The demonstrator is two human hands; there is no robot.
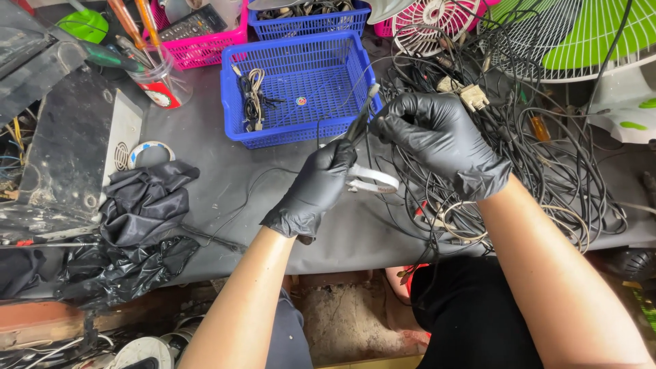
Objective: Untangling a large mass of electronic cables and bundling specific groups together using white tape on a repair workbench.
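A repair workshop: tangled cables (533,157), fan grilles (574,34), and screwdrivers (137,27) crowd the bench (273,184)

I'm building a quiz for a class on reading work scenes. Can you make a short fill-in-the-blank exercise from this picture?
1. Both hands wear gloves of the colour ____.
2. The left hand holds a pair of ____ with white handles.
3. The right hand pinches a thin black cable above the grey table, beside a basket of the colour ____.
4. To the right of the hands lies a tangled pile of ____.

Missing words: black; scissors; blue; cables
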